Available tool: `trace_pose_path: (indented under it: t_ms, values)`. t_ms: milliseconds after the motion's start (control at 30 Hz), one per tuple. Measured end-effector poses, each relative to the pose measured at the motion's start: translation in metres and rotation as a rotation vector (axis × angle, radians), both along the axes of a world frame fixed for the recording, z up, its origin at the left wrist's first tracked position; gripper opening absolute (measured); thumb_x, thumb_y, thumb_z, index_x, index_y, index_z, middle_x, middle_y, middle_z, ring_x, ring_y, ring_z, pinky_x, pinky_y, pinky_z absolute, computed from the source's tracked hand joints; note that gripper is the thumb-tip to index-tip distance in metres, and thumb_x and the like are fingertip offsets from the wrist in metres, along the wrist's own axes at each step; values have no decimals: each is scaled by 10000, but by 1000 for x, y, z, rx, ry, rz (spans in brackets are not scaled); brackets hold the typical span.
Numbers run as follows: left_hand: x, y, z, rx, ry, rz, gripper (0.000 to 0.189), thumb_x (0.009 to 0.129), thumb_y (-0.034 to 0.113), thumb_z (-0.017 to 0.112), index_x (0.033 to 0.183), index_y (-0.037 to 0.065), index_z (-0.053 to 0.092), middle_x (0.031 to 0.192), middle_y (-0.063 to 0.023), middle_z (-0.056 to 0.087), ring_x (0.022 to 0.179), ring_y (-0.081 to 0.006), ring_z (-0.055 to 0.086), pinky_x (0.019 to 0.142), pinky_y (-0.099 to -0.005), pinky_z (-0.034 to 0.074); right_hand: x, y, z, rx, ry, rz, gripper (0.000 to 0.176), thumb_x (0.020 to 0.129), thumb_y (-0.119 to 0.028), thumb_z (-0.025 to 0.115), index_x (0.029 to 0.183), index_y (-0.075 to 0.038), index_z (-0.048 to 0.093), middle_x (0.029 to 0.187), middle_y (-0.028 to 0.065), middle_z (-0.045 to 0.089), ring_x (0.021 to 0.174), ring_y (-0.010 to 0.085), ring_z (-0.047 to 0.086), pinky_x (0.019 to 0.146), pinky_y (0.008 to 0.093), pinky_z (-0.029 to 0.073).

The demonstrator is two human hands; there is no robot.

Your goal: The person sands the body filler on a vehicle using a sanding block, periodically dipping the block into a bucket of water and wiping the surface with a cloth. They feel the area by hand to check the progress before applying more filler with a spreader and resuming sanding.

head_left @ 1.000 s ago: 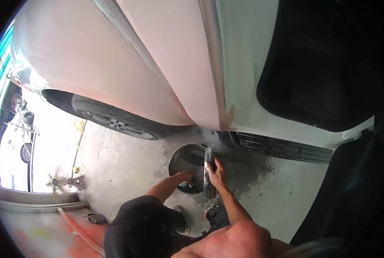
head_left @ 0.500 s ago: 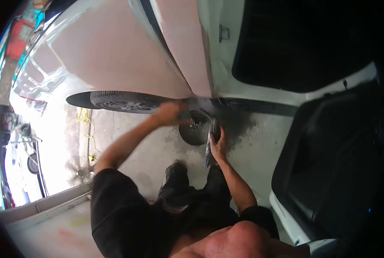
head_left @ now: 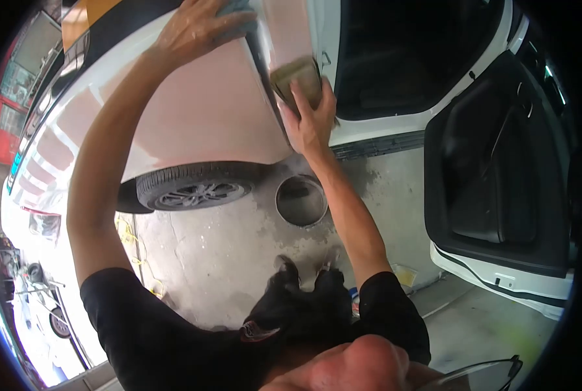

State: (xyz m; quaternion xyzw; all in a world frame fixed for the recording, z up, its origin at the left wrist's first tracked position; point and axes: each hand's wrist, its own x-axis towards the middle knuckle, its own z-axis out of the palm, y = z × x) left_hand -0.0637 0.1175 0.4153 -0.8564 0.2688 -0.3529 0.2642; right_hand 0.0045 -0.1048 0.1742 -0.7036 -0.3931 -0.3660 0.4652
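My left hand (head_left: pixel 199 29) is up against the car's pinkish, primer-coated panel (head_left: pixel 193 98) at the top of the view. Its fingers are closed on a blue-grey sponge (head_left: pixel 239 8), partly cut off by the frame edge. My right hand (head_left: pixel 312 117) grips a tan, flat sanding block (head_left: pixel 297 79) with a dark rim, held against the pillar beside the open door frame. Below my right forearm, a round bucket (head_left: pixel 302 201) with water in it stands on the wet concrete.
A black wheel (head_left: pixel 196 186) sits left of the bucket. At the right the open car door (head_left: pixel 499 189) juts out with its black inner trim. A yellow cord (head_left: pixel 129 238) lies on the floor (head_left: pixel 193 260) to the left.
Both hands have risen from the bucket to the car's side. The left has gone up with the sponge, and the right has brought the sanding block to the pillar.
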Motion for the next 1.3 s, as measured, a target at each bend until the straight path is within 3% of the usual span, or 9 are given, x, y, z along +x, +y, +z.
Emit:
trace_pose_path:
  t_ms: [167,333,467,567,733,967,1133,1233,1300]
  values:
    - [19,15,-21,-90,-82,-39,442,809,252,828,1230,228,698,1346,-49,604,1157,-291,578,976,-447,479,40,32,-10,25,-176,-111,791,748,-203,898,1448,-308,546,1468,307,340,1246,501,432,1009,595,416]
    - [22,9,-16,-200,-84,47,420,750,190,847,1144,160,706,1268,-103,630,1130,-309,573,958,-473,482,52,29,-65,20,-213,-127,677,798,-255,857,1423,-290,598,1479,312,349,1265,509,430,1020,554,404]
    - [27,10,-27,-272,-185,106,422,700,185,869,1091,135,717,1274,-129,623,1124,-326,552,938,-468,472,58,38,65,-30,-207,-133,672,802,-289,851,1426,-293,600,1449,303,370,1217,495,456,993,537,414]
    - [23,5,-23,-296,-204,125,491,689,192,874,1149,157,707,1300,-122,617,1160,-335,544,959,-472,467,66,53,116,41,-260,-160,685,811,-271,833,1445,-290,572,1436,328,364,1192,498,476,928,546,451]
    - [20,10,-21,-249,-202,171,528,706,195,863,1204,184,689,1320,-108,609,1210,-343,530,978,-478,463,52,32,-43,79,-285,-103,639,801,-260,846,1403,-255,629,1411,335,388,1218,481,458,977,539,424]
    - [24,7,-29,-307,-273,124,545,664,154,867,1177,169,686,1283,-109,619,1129,-347,543,940,-485,475,57,46,95,-22,-299,-146,665,776,-241,856,1400,-202,628,1392,343,390,1142,469,472,942,529,419]
    - [16,6,-25,-344,-251,114,528,662,137,864,1160,155,689,1211,-96,643,1082,-314,568,917,-466,474,52,32,-19,-31,-279,-107,621,802,-263,843,1379,-148,646,1414,402,363,1227,504,443,990,539,395]
    - [22,7,-25,-323,-285,39,495,676,122,857,1142,134,689,1143,-93,658,1050,-296,587,890,-448,468,60,25,-28,-33,-329,-105,611,825,-275,820,1393,-147,635,1414,390,379,1258,508,418,1011,550,378]
    - [38,21,-35,-248,-387,-71,452,699,118,849,1121,114,687,1101,-101,663,1024,-294,599,865,-436,463,59,43,68,-1,-280,-179,657,807,-293,828,1419,-250,595,1368,371,400,1147,499,478,937,548,410]
